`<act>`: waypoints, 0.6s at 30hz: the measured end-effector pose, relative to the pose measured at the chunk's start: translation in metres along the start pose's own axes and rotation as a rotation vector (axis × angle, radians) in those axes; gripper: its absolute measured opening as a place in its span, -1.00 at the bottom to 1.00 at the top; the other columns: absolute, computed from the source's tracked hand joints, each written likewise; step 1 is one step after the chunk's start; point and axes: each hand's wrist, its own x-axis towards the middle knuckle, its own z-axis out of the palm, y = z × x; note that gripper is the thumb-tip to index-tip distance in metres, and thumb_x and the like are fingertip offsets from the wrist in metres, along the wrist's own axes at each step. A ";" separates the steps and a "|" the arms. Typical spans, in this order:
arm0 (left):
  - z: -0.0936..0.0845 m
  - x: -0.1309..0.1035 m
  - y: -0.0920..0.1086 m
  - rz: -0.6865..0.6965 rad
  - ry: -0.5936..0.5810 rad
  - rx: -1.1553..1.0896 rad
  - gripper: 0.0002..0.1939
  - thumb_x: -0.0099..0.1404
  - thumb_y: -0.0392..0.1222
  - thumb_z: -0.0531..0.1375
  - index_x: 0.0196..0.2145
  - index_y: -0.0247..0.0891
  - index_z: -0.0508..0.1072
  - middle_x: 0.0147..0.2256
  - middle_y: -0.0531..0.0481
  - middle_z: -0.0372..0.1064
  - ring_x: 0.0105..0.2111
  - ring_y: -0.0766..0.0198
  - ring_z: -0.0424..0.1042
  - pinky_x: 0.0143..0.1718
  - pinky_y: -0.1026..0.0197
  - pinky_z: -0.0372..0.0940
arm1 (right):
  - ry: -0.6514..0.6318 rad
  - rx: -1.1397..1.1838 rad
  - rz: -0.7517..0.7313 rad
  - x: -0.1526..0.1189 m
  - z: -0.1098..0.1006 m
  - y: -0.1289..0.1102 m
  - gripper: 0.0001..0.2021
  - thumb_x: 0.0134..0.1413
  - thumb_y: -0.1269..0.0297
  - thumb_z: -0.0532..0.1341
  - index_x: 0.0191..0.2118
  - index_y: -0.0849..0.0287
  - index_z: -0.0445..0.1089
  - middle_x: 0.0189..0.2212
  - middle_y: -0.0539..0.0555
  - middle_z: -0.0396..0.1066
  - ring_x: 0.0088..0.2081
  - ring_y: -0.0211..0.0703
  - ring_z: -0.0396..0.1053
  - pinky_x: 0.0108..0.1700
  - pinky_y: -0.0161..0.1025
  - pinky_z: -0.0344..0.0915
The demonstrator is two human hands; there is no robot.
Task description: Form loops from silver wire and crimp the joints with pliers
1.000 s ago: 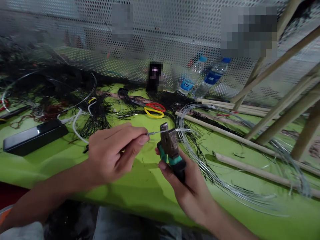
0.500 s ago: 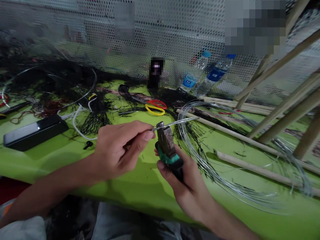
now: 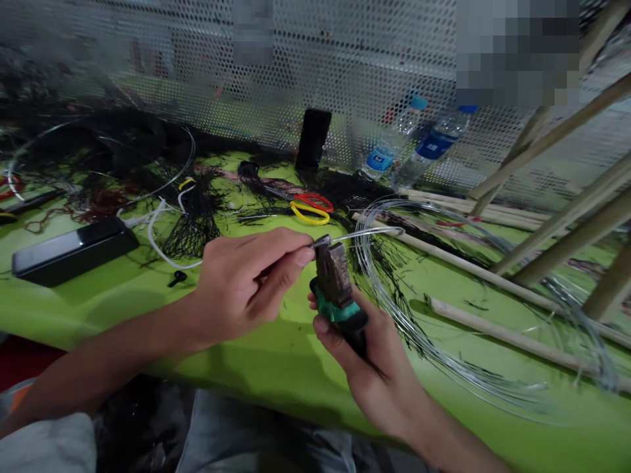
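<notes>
My left hand (image 3: 256, 279) is closed in a pinch on one end of a short silvery wire (image 3: 367, 232), which looks doubled and runs out to the right. In my right hand (image 3: 367, 351) is a pair of pliers (image 3: 335, 279) with dark jaws and green-and-black handles, pointing up and away. The jaws meet the wire just right of my left fingertips. Whether they are fully closed on it is hard to make out. Beyond the pliers lies a large loose coil of wire (image 3: 428, 348) on the green tabletop (image 3: 276, 387).
Scissors (image 3: 311, 209) with red and yellow handles lie behind my hands. A black phone (image 3: 313, 139) and two water bottles (image 3: 382, 154) lean by the perforated metal panel (image 3: 340, 59). Wooden sticks (image 3: 493, 328) fill the right side. A black box (image 3: 73, 249) with a white cable sits left.
The view has shifted slightly, so most things sit a little further right. The wire has turned slightly in the pliers, and its far end now shows as a bent loop.
</notes>
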 end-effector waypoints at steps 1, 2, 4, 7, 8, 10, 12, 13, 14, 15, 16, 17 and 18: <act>0.000 0.000 0.000 0.001 -0.004 -0.003 -0.78 0.48 -0.23 0.13 -0.28 -0.24 0.56 -0.58 0.11 0.35 -0.63 0.44 0.23 -0.52 0.38 0.21 | -0.002 0.006 0.004 0.000 0.000 0.000 -0.80 0.37 0.15 0.18 -0.01 0.10 0.38 -0.23 0.05 0.52 -0.28 -0.13 0.43 -0.32 -0.18 0.25; 0.000 0.000 -0.001 0.004 -0.008 -0.008 -0.79 0.47 -0.23 0.14 -0.27 -0.25 0.57 -0.57 0.11 0.36 -0.63 0.44 0.25 -0.51 0.38 0.22 | -0.006 0.015 0.009 -0.001 0.000 0.001 -0.80 0.37 0.14 0.18 -0.02 0.10 0.38 -0.25 0.04 0.52 -0.31 -0.15 0.41 -0.33 -0.18 0.25; 0.000 -0.001 -0.002 0.007 -0.012 -0.004 -0.78 0.48 -0.21 0.14 -0.25 -0.24 0.58 -0.56 0.10 0.38 -0.62 0.43 0.26 -0.50 0.37 0.25 | -0.013 0.036 0.024 -0.002 0.001 0.001 -0.80 0.37 0.14 0.17 -0.02 0.10 0.37 -0.29 0.03 0.50 -0.34 -0.16 0.37 -0.34 -0.18 0.26; 0.001 -0.003 -0.005 0.016 -0.002 0.040 -0.75 0.48 -0.16 0.13 -0.22 -0.22 0.61 -0.56 0.07 0.40 -0.62 0.39 0.30 -0.49 0.33 0.29 | -0.013 0.053 0.043 -0.003 0.000 0.003 -0.78 0.38 0.12 0.17 0.01 0.09 0.37 -0.24 0.04 0.51 -0.32 -0.15 0.38 -0.30 -0.17 0.30; 0.001 -0.004 -0.007 0.026 0.006 0.061 -0.75 0.48 -0.16 0.13 -0.20 -0.21 0.62 -0.55 0.06 0.41 -0.61 0.37 0.32 -0.48 0.32 0.30 | -0.014 0.054 0.051 -0.003 0.000 0.003 -0.77 0.38 0.11 0.17 0.01 0.09 0.37 -0.22 0.05 0.52 -0.30 -0.14 0.39 -0.29 -0.17 0.31; 0.002 -0.007 -0.011 0.057 0.026 0.098 -0.77 0.47 -0.15 0.16 -0.15 -0.19 0.63 -0.52 0.04 0.45 -0.57 0.34 0.39 -0.43 0.31 0.34 | -0.026 0.058 0.063 -0.003 -0.001 0.003 -0.76 0.38 0.08 0.18 0.01 0.09 0.37 -0.21 0.07 0.52 -0.29 -0.14 0.40 -0.28 -0.17 0.33; 0.003 -0.009 -0.014 0.086 0.042 0.124 -0.79 0.45 -0.17 0.18 -0.11 -0.17 0.62 -0.48 0.04 0.48 -0.52 0.33 0.44 -0.39 0.31 0.37 | -0.044 0.069 0.073 -0.003 -0.003 0.002 -0.76 0.39 0.08 0.18 0.00 0.10 0.37 -0.24 0.06 0.50 -0.31 -0.15 0.39 -0.31 -0.18 0.33; 0.003 -0.010 -0.015 0.098 0.042 0.128 -0.80 0.44 -0.18 0.19 -0.11 -0.16 0.62 -0.47 0.04 0.49 -0.50 0.32 0.46 -0.37 0.31 0.37 | -0.050 0.075 0.078 -0.003 -0.003 0.002 -0.76 0.39 0.08 0.18 0.00 0.09 0.37 -0.27 0.05 0.49 -0.32 -0.15 0.39 -0.32 -0.18 0.33; 0.003 -0.009 -0.016 0.108 0.035 0.128 -0.81 0.44 -0.20 0.19 -0.12 -0.16 0.62 -0.46 0.05 0.50 -0.49 0.33 0.48 -0.37 0.32 0.37 | -0.054 0.081 0.082 -0.004 -0.004 0.001 -0.77 0.39 0.08 0.17 0.00 0.09 0.37 -0.29 0.04 0.47 -0.33 -0.16 0.38 -0.33 -0.19 0.33; 0.003 -0.009 -0.017 0.118 0.026 0.127 -0.81 0.44 -0.22 0.18 -0.12 -0.16 0.62 -0.45 0.05 0.50 -0.48 0.33 0.49 -0.37 0.32 0.37 | -0.058 0.085 0.089 -0.004 -0.004 0.001 -0.77 0.39 0.08 0.17 0.00 0.08 0.36 -0.30 0.03 0.46 -0.34 -0.16 0.38 -0.34 -0.19 0.33; 0.003 -0.008 -0.018 0.133 0.017 0.130 -0.81 0.44 -0.23 0.18 -0.13 -0.15 0.61 -0.43 0.05 0.51 -0.47 0.33 0.50 -0.38 0.33 0.37 | -0.059 0.089 0.098 -0.005 -0.005 0.001 -0.77 0.39 0.07 0.17 0.00 0.07 0.36 -0.31 0.02 0.45 -0.35 -0.17 0.37 -0.35 -0.20 0.32; 0.003 -0.008 -0.019 0.155 0.013 0.137 -0.82 0.43 -0.24 0.18 -0.13 -0.16 0.61 -0.42 0.05 0.53 -0.46 0.33 0.51 -0.38 0.33 0.36 | -0.059 0.090 0.107 -0.005 -0.005 0.001 -0.77 0.39 0.06 0.17 -0.01 0.06 0.35 -0.31 0.01 0.45 -0.36 -0.18 0.35 -0.36 -0.20 0.31; 0.003 -0.007 -0.020 0.180 0.010 0.148 -0.82 0.43 -0.25 0.18 -0.13 -0.16 0.60 -0.41 0.05 0.53 -0.46 0.33 0.51 -0.39 0.33 0.36 | -0.059 0.090 0.117 -0.006 -0.005 0.002 -0.77 0.40 0.05 0.17 -0.01 0.06 0.35 -0.31 0.01 0.45 -0.37 -0.19 0.34 -0.37 -0.21 0.30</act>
